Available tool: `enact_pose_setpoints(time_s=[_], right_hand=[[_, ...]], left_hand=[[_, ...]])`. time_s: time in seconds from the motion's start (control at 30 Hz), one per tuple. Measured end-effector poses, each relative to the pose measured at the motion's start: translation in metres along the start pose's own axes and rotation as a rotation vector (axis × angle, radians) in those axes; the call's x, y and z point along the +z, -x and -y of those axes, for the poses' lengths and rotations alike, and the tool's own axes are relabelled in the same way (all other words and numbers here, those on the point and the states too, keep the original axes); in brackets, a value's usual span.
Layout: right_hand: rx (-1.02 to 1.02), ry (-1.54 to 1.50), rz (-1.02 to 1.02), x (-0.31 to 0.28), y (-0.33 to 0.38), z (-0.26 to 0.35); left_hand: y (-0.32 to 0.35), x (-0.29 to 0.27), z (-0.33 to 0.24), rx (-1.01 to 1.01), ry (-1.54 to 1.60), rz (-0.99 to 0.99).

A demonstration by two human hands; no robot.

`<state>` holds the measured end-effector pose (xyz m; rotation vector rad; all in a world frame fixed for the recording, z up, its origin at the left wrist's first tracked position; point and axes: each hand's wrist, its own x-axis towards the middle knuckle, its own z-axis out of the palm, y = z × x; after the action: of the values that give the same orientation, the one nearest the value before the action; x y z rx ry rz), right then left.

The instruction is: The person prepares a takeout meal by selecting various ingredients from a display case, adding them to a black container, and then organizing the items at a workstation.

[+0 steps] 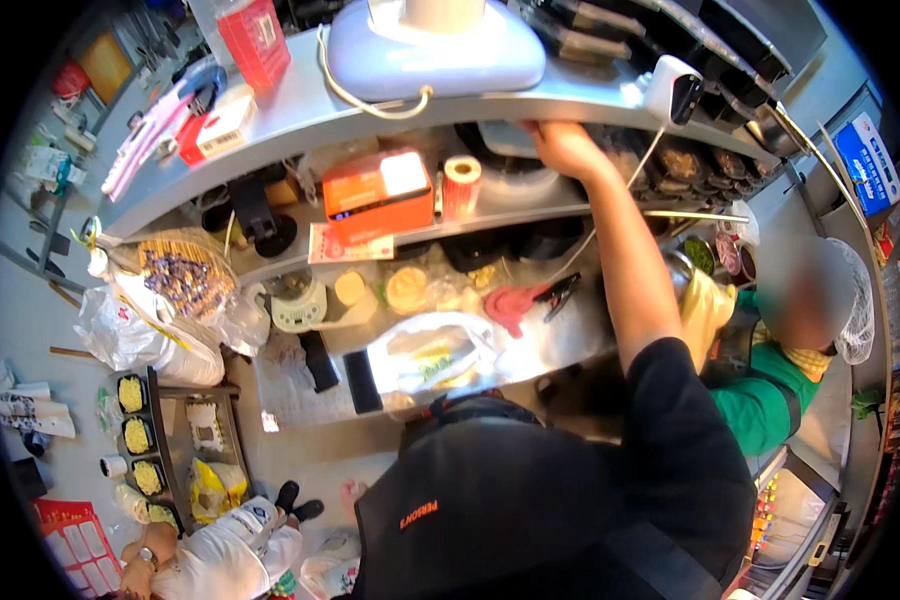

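My right arm, in a short black sleeve, stretches up to the metal shelf unit. My right hand (562, 150) reaches in beneath the upper shelf board (490, 110), its fingertips hidden there. It is next to a clear plastic container (510, 142); whether it grips this I cannot tell. My left hand (351, 492) shows only as a small, blurred bit beside my black top, low down. On the counter before me lies an open white plastic bag (435, 345) with yellow and green contents. A black phone-like slab (363, 381) lies at its left.
An orange box (378, 192) and a label roll (461, 186) stand on the middle shelf. A pink cloth (511, 304) and a small scale (298, 306) are on the counter. A co-worker in green (765, 400) stands close on the right; a person in white (235, 550) is lower left.
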<state>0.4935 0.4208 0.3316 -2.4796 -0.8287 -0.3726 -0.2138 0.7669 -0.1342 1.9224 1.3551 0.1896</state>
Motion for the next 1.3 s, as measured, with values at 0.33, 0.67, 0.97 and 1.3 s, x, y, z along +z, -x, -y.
enact_pose_setpoints(time_s=[0.33,0.67,0.97,1.3], right_hand=[[-0.444,-0.061,-0.323,0.014,0.194,0.134],[-0.736,-0.233,0.073,0.043,0.301,0.173],[-0.662,-0.010,-0.078,0.049,0.327,0.150],[-0.391,-0.184,-0.211,0.065,0.321,0.141]], left_hand=[[0.013,-0.016,-0.227,0.118,0.670,0.309],[-0.018,-0.063,-0.439,0.127,1.081,0.853],[-0.013,-0.056,-0.467,0.179,0.872,0.697],[-0.004,-0.062,-0.443,0.181,0.850,0.596]])
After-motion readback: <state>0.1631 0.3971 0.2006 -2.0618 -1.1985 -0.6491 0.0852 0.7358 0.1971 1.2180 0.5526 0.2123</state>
